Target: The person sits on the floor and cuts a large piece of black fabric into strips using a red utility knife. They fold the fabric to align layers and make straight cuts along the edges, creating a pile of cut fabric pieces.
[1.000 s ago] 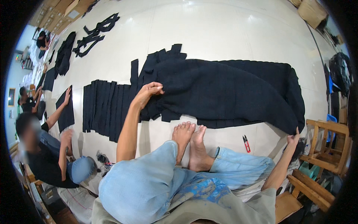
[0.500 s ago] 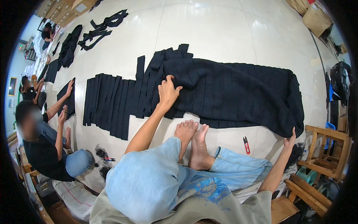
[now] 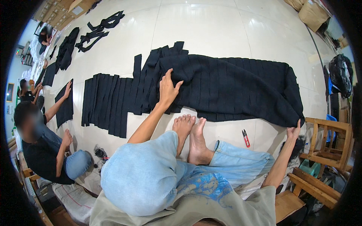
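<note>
A long piece of black ribbed fabric (image 3: 233,88) lies spread on the floor before me, its upper layer folded over strips beneath. My left hand (image 3: 168,90) rests on its left part, thumb and fingers apart. At the near right corner, my right hand (image 3: 293,130) has its fingers closed on the fabric's edge; the fingertips are partly hidden. Left of the fabric lies a row of narrow black fabric strips (image 3: 107,101), overlapping the larger piece. Red-handled thread snips (image 3: 246,138) lie on the floor between my feet and my right hand.
A co-worker (image 3: 41,139) sits at the left with one hand on a black fabric piece (image 3: 65,103). Loose black strips (image 3: 92,37) lie farther off. Wooden stools (image 3: 327,141) stand at the right, near a black plastic bag (image 3: 341,75). Cardboard boxes (image 3: 54,15) are stacked far left.
My left hand's fingers have straightened and spread from a curled hold on the fabric. My right hand stays at the corner. The co-worker's nearer hand has dropped toward the knee. The view has shifted slightly.
</note>
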{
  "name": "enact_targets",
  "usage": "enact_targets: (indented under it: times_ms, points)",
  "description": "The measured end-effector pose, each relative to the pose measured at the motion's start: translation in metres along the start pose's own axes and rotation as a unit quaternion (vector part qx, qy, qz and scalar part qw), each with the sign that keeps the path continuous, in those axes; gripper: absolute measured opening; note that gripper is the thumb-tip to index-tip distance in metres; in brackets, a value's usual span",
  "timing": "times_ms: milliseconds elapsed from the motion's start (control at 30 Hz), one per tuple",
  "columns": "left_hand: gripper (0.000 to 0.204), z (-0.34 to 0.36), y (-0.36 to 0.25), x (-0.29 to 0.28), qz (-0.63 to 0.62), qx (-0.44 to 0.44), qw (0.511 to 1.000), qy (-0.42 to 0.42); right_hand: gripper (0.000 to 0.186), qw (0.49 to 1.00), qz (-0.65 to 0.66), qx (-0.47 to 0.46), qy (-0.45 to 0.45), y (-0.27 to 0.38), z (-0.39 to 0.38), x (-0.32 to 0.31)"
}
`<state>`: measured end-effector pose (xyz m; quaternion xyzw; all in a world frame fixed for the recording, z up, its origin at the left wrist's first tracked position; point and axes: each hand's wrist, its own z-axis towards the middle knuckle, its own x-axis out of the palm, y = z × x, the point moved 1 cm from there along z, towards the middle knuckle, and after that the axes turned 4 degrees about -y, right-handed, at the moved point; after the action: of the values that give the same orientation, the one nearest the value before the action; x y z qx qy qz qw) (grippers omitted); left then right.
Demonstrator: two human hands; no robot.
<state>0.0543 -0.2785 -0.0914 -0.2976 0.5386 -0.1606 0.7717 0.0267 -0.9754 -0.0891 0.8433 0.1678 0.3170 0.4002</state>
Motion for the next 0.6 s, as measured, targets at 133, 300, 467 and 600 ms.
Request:
enact_targets:
  times_ms: [133,300,467,600]
  points:
    - [0.080,-0.018,-0.011,0.007,0.015,-0.107,0.994,-0.027,0.049,1.000,0.000,0.002,-0.003,0.001,0.003,-0.007]
    - [0.076,-0.081,-0.010,0.003,0.053,-0.113,0.991,-0.047,0.049,0.999,-0.030,0.031,-0.024,-0.016,-0.003,-0.012]
    - [0.062,-0.072,0.015,-0.002,0.035,-0.168,0.985,-0.020,0.050,0.994,-0.062,0.074,-0.046,-0.046,0.000,-0.016]
    - [0.048,-0.050,0.016,-0.019,-0.029,-0.248,0.967,0.057,0.054,0.995,-0.081,0.027,-0.050,-0.036,0.019,-0.023]
